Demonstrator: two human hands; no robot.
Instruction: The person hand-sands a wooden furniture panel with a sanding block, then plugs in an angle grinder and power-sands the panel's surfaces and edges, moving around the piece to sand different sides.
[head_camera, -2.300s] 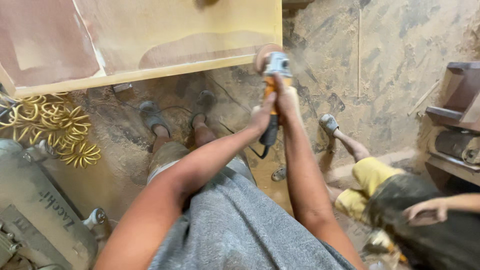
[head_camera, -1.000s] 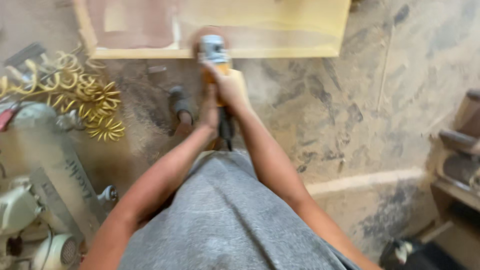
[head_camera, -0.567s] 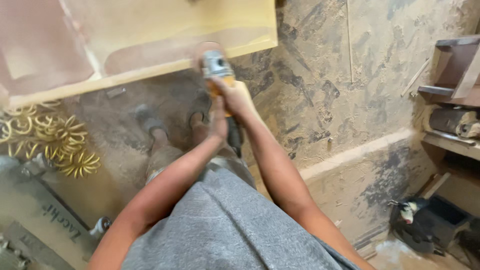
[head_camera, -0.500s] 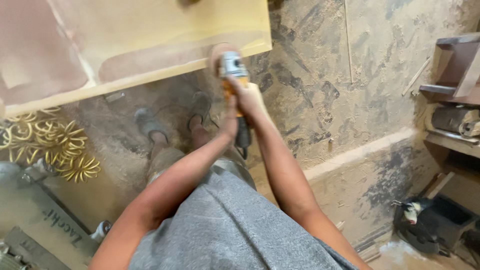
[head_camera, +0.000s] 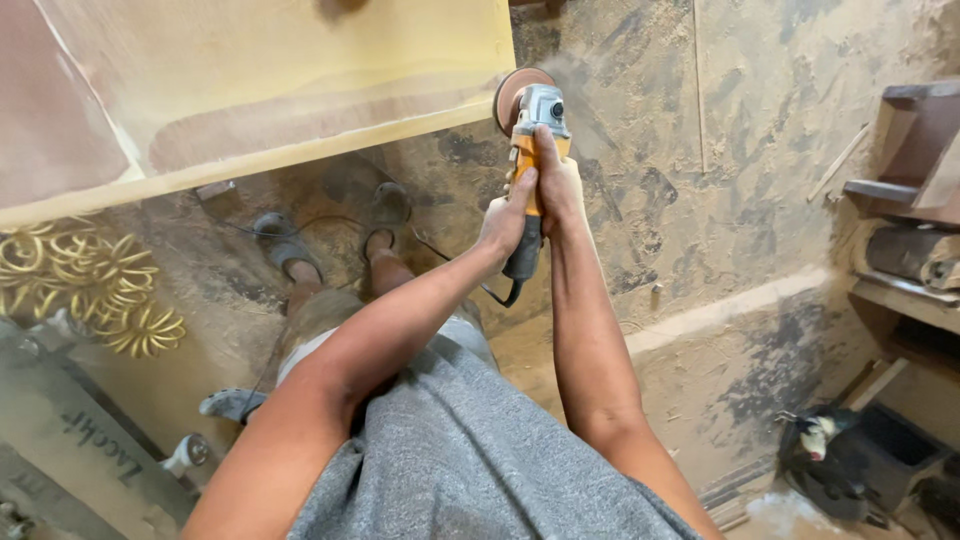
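Both my hands grip an orange and grey angle grinder (head_camera: 534, 115). My left hand (head_camera: 508, 212) wraps the lower part of its body, and my right hand (head_camera: 556, 178) holds it just above. Its round sanding disc (head_camera: 512, 92) sits at the right-hand corner of a large pale wooden panel (head_camera: 250, 90), touching or nearly touching the panel's edge. Fine dust hangs in the air by the disc. A dark cord (head_camera: 492, 292) trails from the grinder's tail.
My sandalled feet (head_camera: 290, 250) stand on a dusty floor (head_camera: 700, 180) under the panel. Golden ornamental scrollwork (head_camera: 110, 290) lies at left, with machine parts (head_camera: 70, 450) below it. Wooden pieces and shelves (head_camera: 910, 200) stand at right, and a dark tool (head_camera: 840, 450) lies at lower right.
The grinder has travelled rightward along the panel's front edge and now sits at its right corner. My view has swung about, and a crouching person seen at right earlier is out of frame.
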